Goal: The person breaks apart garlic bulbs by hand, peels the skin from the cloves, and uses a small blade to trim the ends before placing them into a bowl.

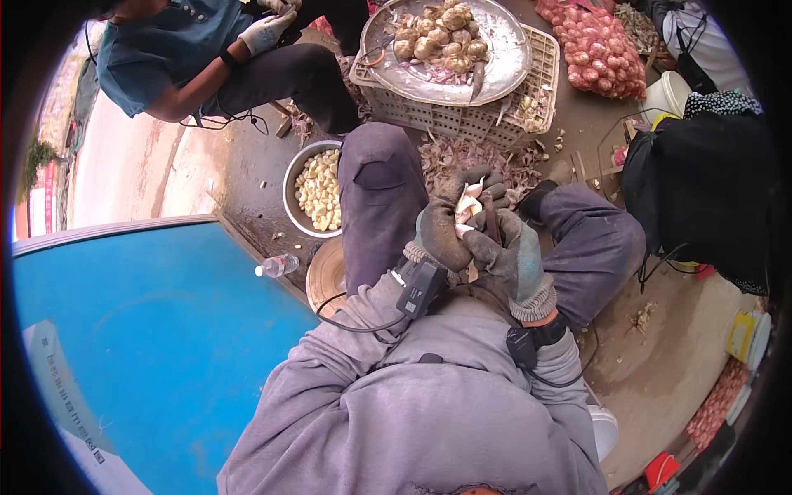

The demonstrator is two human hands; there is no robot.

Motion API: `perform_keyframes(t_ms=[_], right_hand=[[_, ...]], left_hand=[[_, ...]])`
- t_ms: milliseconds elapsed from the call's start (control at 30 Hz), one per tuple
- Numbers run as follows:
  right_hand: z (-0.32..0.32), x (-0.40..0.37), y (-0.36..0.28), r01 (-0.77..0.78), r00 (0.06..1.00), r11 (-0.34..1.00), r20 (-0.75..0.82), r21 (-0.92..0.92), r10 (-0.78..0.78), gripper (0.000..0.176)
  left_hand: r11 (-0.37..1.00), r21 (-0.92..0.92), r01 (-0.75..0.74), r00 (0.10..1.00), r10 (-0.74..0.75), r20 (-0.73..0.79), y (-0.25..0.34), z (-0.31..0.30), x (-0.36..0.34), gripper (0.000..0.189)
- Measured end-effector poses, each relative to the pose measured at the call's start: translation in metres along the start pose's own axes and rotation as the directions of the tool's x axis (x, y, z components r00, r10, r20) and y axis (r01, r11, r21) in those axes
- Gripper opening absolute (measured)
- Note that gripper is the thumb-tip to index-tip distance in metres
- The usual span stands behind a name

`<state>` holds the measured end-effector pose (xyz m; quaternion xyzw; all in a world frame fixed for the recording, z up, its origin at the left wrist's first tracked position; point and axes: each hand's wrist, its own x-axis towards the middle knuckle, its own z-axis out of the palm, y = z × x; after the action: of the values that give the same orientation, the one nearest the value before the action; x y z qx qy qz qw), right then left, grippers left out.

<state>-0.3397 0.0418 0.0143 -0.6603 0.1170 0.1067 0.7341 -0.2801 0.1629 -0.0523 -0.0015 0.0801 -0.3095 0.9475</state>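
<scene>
Head view: I look down over grey sleeves onto two gloved hands raised above the lap.
Left hand [441, 235]: curled tight around a garlic bulb [468, 205], cradling it from below so that, I judge, it can't roll.
Right hand [507, 252]: clenched on a thin dark tool [489, 219], its tip up against the bulb.
Garlic bulb: pinched between both hands, over the gap between the knees.
Peels [462, 157]: littered on the floor just beyond the hands, probably where they drop.
Bowl [290, 186]: left of the left hand, beside the knee, holding peeled cloves within easy reach.
Tray [503, 49]: farther ahead on a crate [462, 120], piled with whole bulbs.
Other person: a white-gloved hand [268, 29], well apart.
</scene>
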Motion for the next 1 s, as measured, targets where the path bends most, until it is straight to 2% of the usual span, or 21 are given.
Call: perform_keyframes(t_ms=[33,100,167,200,233,267,300,367,400,433,500,567,633,700,733,767,800,833,867,933,1000], right_hand=[[-0.002,0.003,0.0,-0.044,0.999,0.999,-0.005,0.021,0.044,0.017],[-0.006,0.001,0.01,-0.067,0.997,0.995,-0.035,0.071,0.07,0.018],[-0.011,-0.004,-0.018,-0.1,0.995,0.986,0.027,0.135,0.097,0.02],[-0.018,-0.003,-0.021,-0.043,0.999,0.998,0.035,0.035,0.042,0.023],[-0.023,-0.004,-0.024,-0.021,0.999,0.999,0.033,0.03,0.02,0.023],[-0.027,-0.004,-0.029,-0.058,0.998,0.996,0.015,0.067,0.058,0.024],[-0.031,-0.004,-0.035,-0.094,0.996,0.99,0.0,0.104,0.094,0.024],[-0.037,0.0,-0.043,-0.044,0.999,0.992,0.009,0.117,0.044,0.024],[-0.04,0.002,-0.036,-0.041,0.999,0.994,-0.022,0.101,0.043,0.024],[-0.043,0.002,-0.033,-0.044,0.997,0.995,-0.053,0.089,0.049,0.024],[-0.044,0.001,-0.038,-0.039,0.997,0.995,-0.064,0.092,0.045,0.025],[-0.046,-0.001,-0.035,-0.079,0.996,0.983,-0.031,0.169,0.085,0.022],[-0.049,-0.003,-0.039,-0.062,0.997,0.993,-0.043,0.101,0.067,0.02],[-0.053,-0.006,-0.038,-0.114,0.991,0.985,-0.057,0.127,0.122,0.018],[-0.054,-0.005,-0.032,-0.119,0.99,0.98,-0.056,0.16,0.13,0.019],[-0.056,-0.007,-0.028,-0.122,0.989,0.979,-0.061,0.163,0.133,0.019],[-0.057,-0.008,-0.027,-0.125,0.988,0.98,-0.071,0.156,0.137,0.024],[-0.057,-0.009,-0.028,-0.129,0.987,0.981,-0.081,0.148,0.142,0.03],[-0.055,-0.007,-0.021,-0.087,0.982,0.97,-0.142,0.229,0.121,0.014],[-0.049,-0.009,-0.022,-0.089,0.981,0.975,-0.152,0.206,0.122,0.013],[-0.048,-0.008,-0.023,-0.116,0.982,0.973,-0.123,0.2,0.142,0.012]], left_hand=[[0.968,0.246,-0.047,0.985,0.086,-0.148,-0.002,0.022,-0.004,0.039],[0.987,0.154,0.04,0.958,0.006,-0.287,0.002,0.029,-0.002,0.04],[0.798,0.601,-0.031,0.993,0.091,-0.069,0.012,-0.022,-0.002,0.038],[0.886,0.443,-0.133,0.966,0.016,0.257,0.013,-0.039,0.002,0.038],[0.995,0.067,0.078,0.989,-0.086,0.119,0.013,-0.036,0.001,0.035],[0.951,0.309,0.028,0.992,0.012,-0.126,0.009,-0.015,-0.002,0.032],[0.844,0.535,0.031,0.929,0.172,-0.326,0.005,0.005,-0.006,0.032],[0.985,0.095,0.144,0.974,-0.124,-0.187,0.01,-0.005,-0.009,0.035],[0.985,0.099,0.14,0.977,-0.121,-0.177,0.008,-0.008,-0.009,0.034],[0.978,0.129,0.167,0.977,-0.147,-0.152,0.009,-0.001,-0.013,0.033],[0.915,0.378,0.139,0.986,-0.093,-0.138,0.007,0.012,-0.015,0.034],[0.904,0.403,0.142,0.982,-0.078,-0.171,0.007,0.036,-0.016,0.038],[0.724,0.668,0.172,0.98,-0.056,-0.191,0.009,0.05,-0.023,0.04],[0.766,0.601,0.228,0.971,-0.132,-0.2,0.008,0.046,-0.025,0.043],[0.539,0.825,0.173,0.985,-0.073,-0.16,0.002,0.053,-0.027,0.044],[0.253,0.962,0.103,0.995,-0.03,-0.098,-0.004,0.057,-0.027,0.045],[0.167,0.986,-0.017,0.999,0.035,0.011,-0.011,0.039,-0.025,0.046],[0.167,0.986,-0.015,1.0,0.028,0.01,-0.013,0.043,-0.026,0.046],[0.02,1.0,-0.015,0.999,0.037,0.015,-0.014,0.05,-0.026,0.046],[-0.211,0.977,-0.029,0.998,0.054,0.041,-0.016,0.051,-0.023,0.046],[-0.241,0.969,-0.049,0.996,0.059,0.065,-0.016,0.045,-0.022,0.045]])
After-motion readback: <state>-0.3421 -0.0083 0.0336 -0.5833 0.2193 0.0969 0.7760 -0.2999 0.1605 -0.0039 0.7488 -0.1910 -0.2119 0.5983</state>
